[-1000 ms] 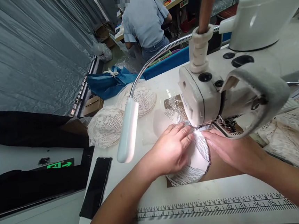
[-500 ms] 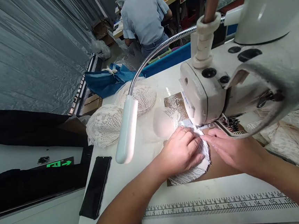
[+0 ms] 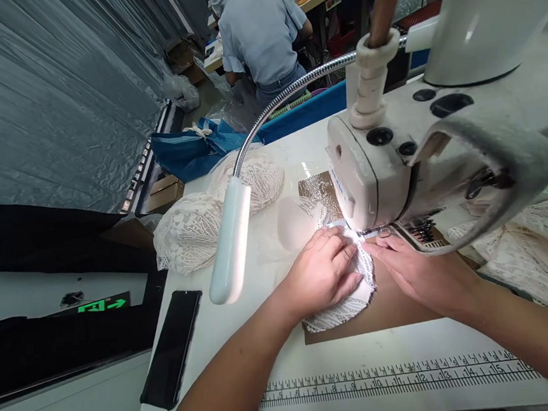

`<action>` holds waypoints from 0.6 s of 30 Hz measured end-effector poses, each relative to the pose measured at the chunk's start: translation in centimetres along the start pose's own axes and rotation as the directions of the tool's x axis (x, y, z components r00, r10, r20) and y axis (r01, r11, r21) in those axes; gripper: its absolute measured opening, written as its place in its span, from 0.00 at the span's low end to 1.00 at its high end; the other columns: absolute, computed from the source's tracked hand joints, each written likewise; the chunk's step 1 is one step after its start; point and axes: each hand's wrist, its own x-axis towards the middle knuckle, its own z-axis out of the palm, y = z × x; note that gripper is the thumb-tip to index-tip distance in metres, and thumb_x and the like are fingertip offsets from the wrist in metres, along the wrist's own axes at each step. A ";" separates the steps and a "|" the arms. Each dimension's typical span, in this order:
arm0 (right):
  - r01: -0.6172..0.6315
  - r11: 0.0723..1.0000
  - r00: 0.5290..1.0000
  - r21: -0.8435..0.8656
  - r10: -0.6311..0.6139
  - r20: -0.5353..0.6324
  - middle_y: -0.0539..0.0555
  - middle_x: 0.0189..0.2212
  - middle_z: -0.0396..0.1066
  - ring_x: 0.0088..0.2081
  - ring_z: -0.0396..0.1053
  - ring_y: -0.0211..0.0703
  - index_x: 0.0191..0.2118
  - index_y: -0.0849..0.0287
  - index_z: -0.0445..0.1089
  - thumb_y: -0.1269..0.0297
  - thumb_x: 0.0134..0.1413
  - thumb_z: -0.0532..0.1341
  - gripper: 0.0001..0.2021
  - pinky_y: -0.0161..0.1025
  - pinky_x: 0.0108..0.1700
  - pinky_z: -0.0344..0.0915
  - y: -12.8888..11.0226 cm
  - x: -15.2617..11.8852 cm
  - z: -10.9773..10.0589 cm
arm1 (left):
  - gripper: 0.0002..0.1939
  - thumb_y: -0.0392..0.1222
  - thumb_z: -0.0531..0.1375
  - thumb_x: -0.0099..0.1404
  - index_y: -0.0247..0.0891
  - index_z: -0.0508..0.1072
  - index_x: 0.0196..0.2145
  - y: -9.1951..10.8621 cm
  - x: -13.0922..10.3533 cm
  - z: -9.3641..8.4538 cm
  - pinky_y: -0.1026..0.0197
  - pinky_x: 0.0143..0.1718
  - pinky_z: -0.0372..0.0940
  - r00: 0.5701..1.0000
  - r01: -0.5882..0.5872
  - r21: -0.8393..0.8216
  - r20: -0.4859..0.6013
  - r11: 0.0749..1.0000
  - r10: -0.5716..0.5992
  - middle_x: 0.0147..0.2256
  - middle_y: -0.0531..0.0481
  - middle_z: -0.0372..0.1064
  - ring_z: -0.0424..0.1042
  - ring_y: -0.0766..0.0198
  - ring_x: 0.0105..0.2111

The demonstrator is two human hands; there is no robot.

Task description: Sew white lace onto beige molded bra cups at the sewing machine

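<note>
Under the head of a white sewing machine (image 3: 360,172) lies a white lace bra cup (image 3: 334,315) with a frayed lace edge. My left hand (image 3: 321,272) is over it, fingers curved down onto the fabric near the presser foot and thumb along the lace. The fingers hide part of the cup. My right hand (image 3: 414,276) lies at the right of the cup, index finger stretched out, its tip at the fabric's edge close to the foot. The needle itself is hidden. Beyond my left hand, a smooth pale cup (image 3: 295,223) with lace trim rests on the table.
Cream lace cups (image 3: 192,228) lie at the table's left, behind a flexible-neck lamp (image 3: 232,241). A black phone (image 3: 171,349) is near the left edge. A printed ruler (image 3: 395,380) runs along the front. More lace (image 3: 540,240) is piled at right. A person (image 3: 259,34) sits beyond.
The lace cup has slid a little farther toward the presser foot, with my left hand on it. My right hand stays beside it. The whole view has shifted slightly.
</note>
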 end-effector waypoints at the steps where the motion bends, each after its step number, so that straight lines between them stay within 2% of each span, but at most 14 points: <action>1: -0.002 1.000 1.000 -0.006 0.002 -0.002 0.60 0.40 0.74 0.45 0.67 0.53 0.49 0.57 0.76 0.75 0.57 0.51 0.20 0.48 0.46 0.63 0.0 0.0 0.0 | 0.18 0.46 0.53 0.69 0.31 0.72 0.49 0.0 0.0 0.0 0.41 0.58 0.61 1.000 0.004 0.009 -0.003 1.000 -0.004 0.47 0.34 0.69 0.64 0.46 0.56; 7: 0.039 0.999 0.998 0.007 -0.039 0.043 0.58 0.38 0.73 0.45 0.67 0.52 0.49 0.53 0.75 0.75 0.55 0.51 0.21 0.49 0.51 0.62 0.3 -0.6 0.3 | 0.17 0.40 0.51 0.71 0.29 0.70 0.52 0.1 0.0 0.2 0.43 0.61 0.59 0.998 -0.070 0.034 -0.004 0.997 0.070 0.53 0.34 0.68 0.64 0.49 0.57; 11: 0.023 1.000 0.999 0.009 -0.024 0.032 0.59 0.38 0.73 0.45 0.67 0.51 0.49 0.54 0.75 0.74 0.56 0.51 0.21 0.48 0.51 0.62 0.4 -0.8 0.5 | 0.16 0.36 0.51 0.71 0.28 0.70 0.52 0.0 -0.1 0.5 0.48 0.56 0.65 0.992 -0.122 0.032 -0.005 0.992 0.122 0.55 0.35 0.68 0.67 0.53 0.54; 18: -0.039 0.999 0.999 -0.004 0.039 0.013 0.61 0.40 0.74 0.47 0.69 0.53 0.48 0.57 0.76 0.73 0.58 0.51 0.19 0.49 0.49 0.64 -0.2 -0.3 0.7 | 0.17 0.36 0.51 0.71 0.29 0.69 0.54 -0.1 -0.1 0.6 0.49 0.54 0.66 0.995 -0.094 0.041 0.022 0.995 0.094 0.55 0.37 0.68 0.68 0.53 0.51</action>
